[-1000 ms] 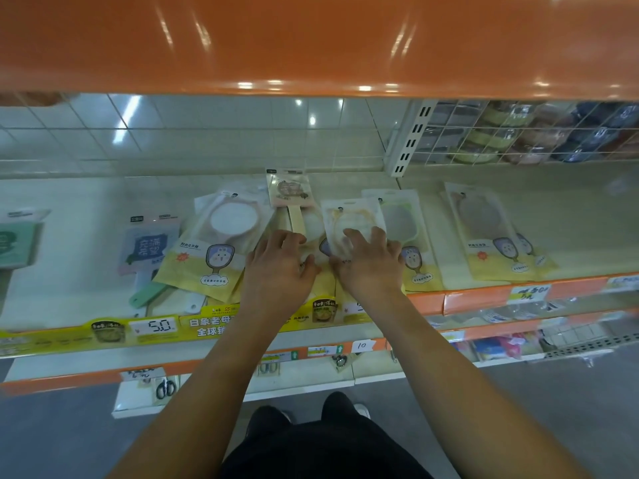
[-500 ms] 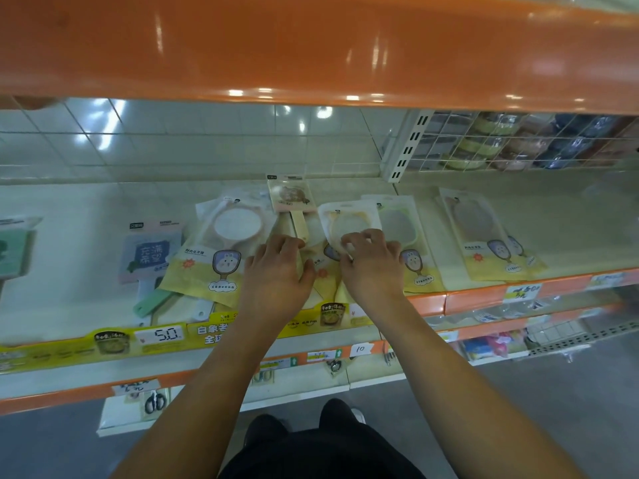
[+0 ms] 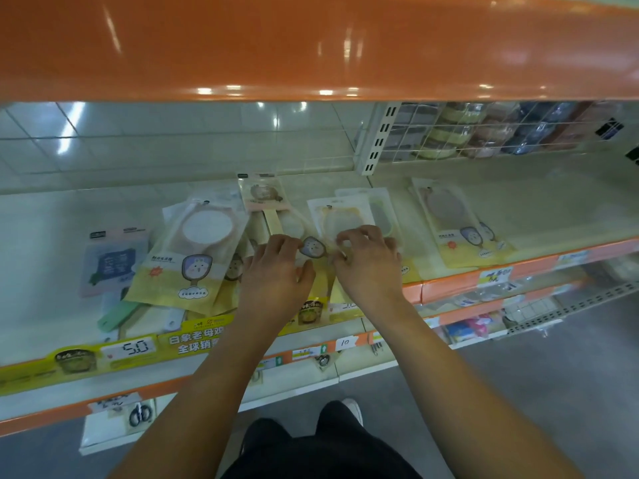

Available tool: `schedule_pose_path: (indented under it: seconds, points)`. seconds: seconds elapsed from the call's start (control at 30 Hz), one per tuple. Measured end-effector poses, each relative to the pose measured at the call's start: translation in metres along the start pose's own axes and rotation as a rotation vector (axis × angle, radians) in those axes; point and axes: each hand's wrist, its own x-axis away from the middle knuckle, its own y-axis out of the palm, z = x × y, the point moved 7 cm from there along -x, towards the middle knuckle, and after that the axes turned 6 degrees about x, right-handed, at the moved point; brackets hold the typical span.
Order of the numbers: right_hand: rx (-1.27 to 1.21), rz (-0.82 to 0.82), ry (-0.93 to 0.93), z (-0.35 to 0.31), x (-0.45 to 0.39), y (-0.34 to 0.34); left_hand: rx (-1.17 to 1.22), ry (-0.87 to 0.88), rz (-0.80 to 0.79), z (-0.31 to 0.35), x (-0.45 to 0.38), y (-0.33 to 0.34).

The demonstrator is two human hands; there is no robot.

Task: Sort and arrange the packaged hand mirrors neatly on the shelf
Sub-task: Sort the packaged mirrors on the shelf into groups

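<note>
Right hand [image 3: 368, 267]: fingers curled, pinching the lower edge of the yellow mirror packet [image 3: 340, 221] on the shelf [image 3: 518, 216].
Left hand [image 3: 276, 271]: just beside the right, palm down, fingertips on the same cluster of packets; whether it grips anything I cannot tell.
Handling: packets look light, flat and slick in glossy film; likely glass inside, so fragile. Best taken by the edges.
Arms: both bare forearms reach forward, wrists nearly touching.
Beyond the left hand: tilted pink mirror packet [image 3: 193, 250].
Beyond the right hand: another mirror packet [image 3: 456, 224], lying apart.
</note>
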Motion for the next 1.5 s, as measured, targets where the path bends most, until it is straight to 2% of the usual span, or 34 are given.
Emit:
schedule_pose_path:
  seconds: [0.27, 0.6, 1.1, 1.5]
  points:
    - [-0.011, 0.006, 0.029, 0.036, -0.014, -0.014, -0.026, 0.012, -0.048, 0.033, -0.015, 0.024]
    - [-0.113, 0.151, 0.052, 0.093, -0.036, -0.039, -0.034, 0.034, -0.079, 0.084, -0.037, 0.053]
    - [-0.158, 0.026, 0.109, 0.161, -0.071, -0.05, -0.061, -0.033, -0.176, 0.128, -0.058, 0.097]
    - [-0.155, -0.028, 0.099, 0.183, -0.098, -0.049, -0.084, -0.101, -0.166, 0.143, -0.071, 0.113]
